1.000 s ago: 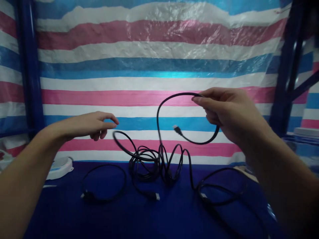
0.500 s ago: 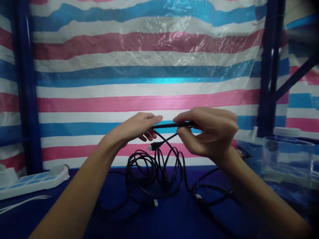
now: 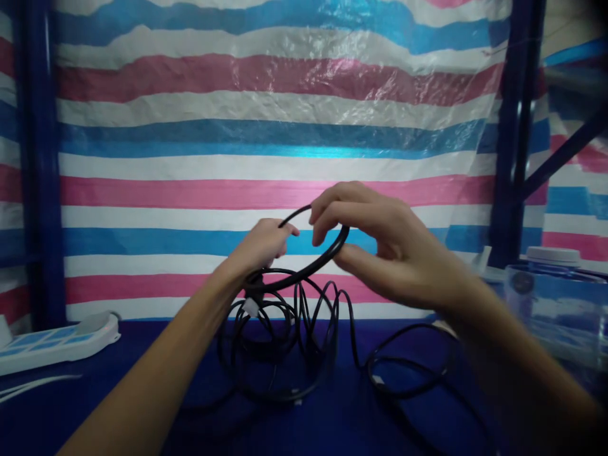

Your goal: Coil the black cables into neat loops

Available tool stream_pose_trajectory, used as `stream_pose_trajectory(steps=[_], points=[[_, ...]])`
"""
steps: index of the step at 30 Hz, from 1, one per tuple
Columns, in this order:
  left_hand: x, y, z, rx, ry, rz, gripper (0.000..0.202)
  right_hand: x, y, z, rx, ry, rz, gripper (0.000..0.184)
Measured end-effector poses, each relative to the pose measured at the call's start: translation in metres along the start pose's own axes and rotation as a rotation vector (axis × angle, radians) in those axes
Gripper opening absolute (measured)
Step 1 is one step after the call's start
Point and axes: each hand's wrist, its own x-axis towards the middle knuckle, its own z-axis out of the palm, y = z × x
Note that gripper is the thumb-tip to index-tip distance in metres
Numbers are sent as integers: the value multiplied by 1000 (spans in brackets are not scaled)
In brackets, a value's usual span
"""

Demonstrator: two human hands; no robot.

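A black cable (image 3: 304,273) is bent into a loop in the air between my hands. My right hand (image 3: 380,240) curls over the loop's right side, the cable lying between thumb and fingers. At the loop's far left, my left hand (image 3: 268,244) is closed around the cable; its fingers are partly hidden behind the hand. A dark connector with a pale tip (image 3: 251,308) hangs just beneath my left wrist. Below both hands, more black cable (image 3: 351,316) lies in loose, tangled coils on the dark blue tabletop (image 3: 342,418), with small pale plug ends among them.
A white power strip (image 3: 61,348) lies at the left, a thin white cord (image 3: 38,382) in front of it. Clear plastic containers (image 3: 555,310) stand at the right. Blue metal posts (image 3: 515,139) frame a striped plastic sheet (image 3: 285,139) behind the table.
The straight stretch of cable between my hands has become a curved loop. My right hand has moved left and its fingers have spread somewhat; the connector now hangs lower, by my left wrist.
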Motion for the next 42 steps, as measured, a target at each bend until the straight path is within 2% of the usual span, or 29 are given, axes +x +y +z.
stream_pose_trajectory(steps=[2, 4, 6, 7, 9, 12, 15, 18, 19, 21, 23, 25, 27, 29, 31, 33, 34, 35, 36, 37, 38, 40, 42], points=[[0, 7, -11, -16, 48, -4, 11, -4, 7, -14, -25, -189, 112, 28], [-4, 15, -18, -129, 51, -21, 15, -11, 16, -24, 5, -378, 239, 31], [-10, 23, -18, -296, 20, -36, 14, -17, 26, -27, 103, -478, 360, 33], [-13, 27, -17, -372, 5, -35, 11, -19, 31, -26, 176, -470, 410, 35], [-19, 35, -13, -509, -12, -16, 10, -21, 39, -20, 333, -355, 466, 39], [-25, 41, -5, -718, 4, 19, 16, -19, 42, -6, 428, -189, 460, 39], [-28, 43, -1, -869, 66, 65, 21, -15, 36, 6, 430, -196, 385, 46], [-29, 45, 2, -910, 101, 138, 23, -12, 30, 13, 487, -214, 306, 64], [-29, 45, 4, -909, 96, 159, 24, -12, 29, 14, 502, -209, 291, 65], [-30, 46, 8, -881, 76, 168, 28, -11, 29, 15, 504, -194, 285, 53], [-30, 45, 12, -795, 60, 151, 27, -11, 31, 12, 486, -218, 316, 35], [-28, 42, 14, -623, 52, 138, 24, -12, 33, 8, 480, -268, 362, 25], [-26, 37, 10, -325, 44, 138, 27, -14, 35, 3, 497, -305, 399, 21], [-26, 33, 1, 106, -32, 110, 40, -15, 36, -2, 511, -267, 434, 20], [-29, 33, -9, 557, -259, 55, 44, -16, 39, -5, 531, -165, 473, 19], [-35, 36, -14, 872, -576, 7, 35, -17, 42, -6, 585, -45, 509, 18], [-38, 38, -14, 955, -706, 1, 29, -18, 45, -7, 622, 5, 524, 17], [-41, 40, -13, 993, -787, 8, 24, -19, 47, -8, 657, 43, 538, 17], [-43, 41, -11, 993, -808, 35, 20, -20, 49, -9, 684, 65, 549, 17], [-44, 42, -8, 956, -759, 95, 16, -21, 51, -10, 705, 63, 557, 17], [-44, 42, -4, 889, -646, 188, 13, -23, 52, -11, 721, 32, 560, 16], [-41, 39, 1, 680, -305, 414, 4, -25, 53, -12, 751, -112, 536, 19], [-37, 36, 3, 403, -1, 576, 15, -28, 53, -12, 798, -280, 479, 28]])
